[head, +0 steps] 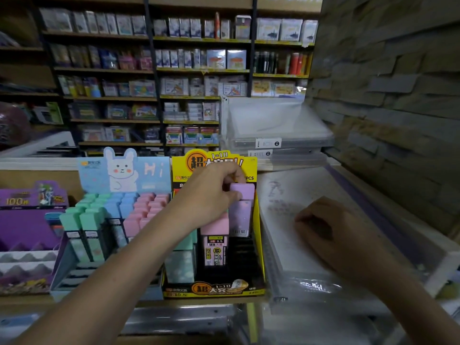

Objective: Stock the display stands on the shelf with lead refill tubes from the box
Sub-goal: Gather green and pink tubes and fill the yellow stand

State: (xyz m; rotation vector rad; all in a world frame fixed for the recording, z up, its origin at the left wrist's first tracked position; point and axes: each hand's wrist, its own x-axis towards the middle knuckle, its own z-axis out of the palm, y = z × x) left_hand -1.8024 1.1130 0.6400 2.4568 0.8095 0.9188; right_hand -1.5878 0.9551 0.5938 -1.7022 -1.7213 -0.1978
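My left hand (211, 192) pinches the top of a purple plastic lead refill tube (241, 212). The tube stands at the 1 o'clock corner of the yellow cardboard display stand (179, 168). My right hand (321, 227) rests curled at 3 o'clock; I cannot tell if it holds anything. Many dark slots are empty, so I think lots is left.

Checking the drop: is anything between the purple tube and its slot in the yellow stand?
Nothing visible. The left hand holds the purple tube over the yellow stand, whose right column below looks empty; the pink tube stands beside.
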